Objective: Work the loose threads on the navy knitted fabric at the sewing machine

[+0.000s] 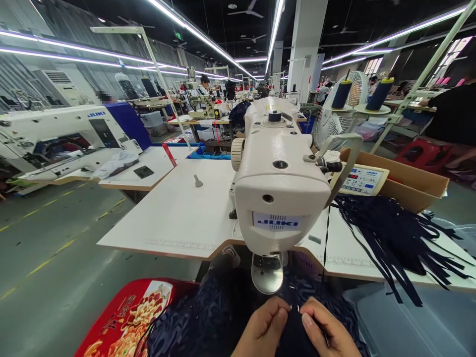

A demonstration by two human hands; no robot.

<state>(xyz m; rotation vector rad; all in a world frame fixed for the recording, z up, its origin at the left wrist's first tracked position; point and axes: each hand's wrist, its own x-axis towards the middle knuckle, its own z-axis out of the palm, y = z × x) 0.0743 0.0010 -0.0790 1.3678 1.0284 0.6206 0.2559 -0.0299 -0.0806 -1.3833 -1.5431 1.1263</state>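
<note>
A white JUKI sewing machine point(277, 193) stands on a white table point(178, 218) right in front of me. Below its head, my left hand point(262, 329) and my right hand point(329, 332) pinch dark navy fabric point(208, 322) together, fingertips nearly touching around a small metal piece under the needle area. The fabric spreads over my lap, and the presser foot region is partly hidden by the machine head.
A heap of dark navy straps point(394, 238) lies on the table at the right, beside a control panel point(362, 181) and a cardboard box point(412, 186). A red printed bag point(126, 317) sits lower left. Thread cones point(379, 94), a fan and other workers' stations fill the background.
</note>
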